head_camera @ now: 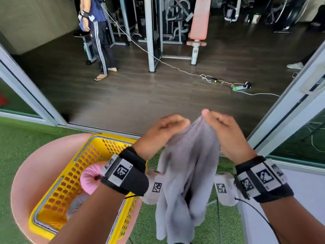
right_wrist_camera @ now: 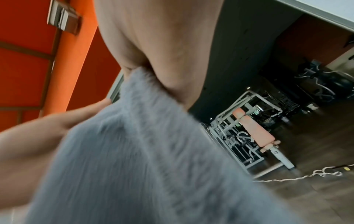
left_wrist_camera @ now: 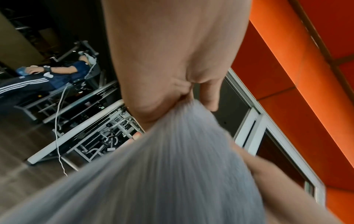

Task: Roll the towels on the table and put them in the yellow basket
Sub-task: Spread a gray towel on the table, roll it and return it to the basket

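Observation:
A fluffy grey towel hangs unrolled in the air in front of me. My left hand and my right hand both pinch its top edge, close together. The wrist views show the same grey towel bunched under each palm. Lower left, the yellow basket sits on a round pink table. A rolled pink towel lies inside it, and a rolled grey one beside that, partly hidden by my left forearm.
Green artificial turf covers the ground around the table. A sliding door frame opens onto a gym with dark flooring, weight machines and a white cable on the floor. A person stands far left inside.

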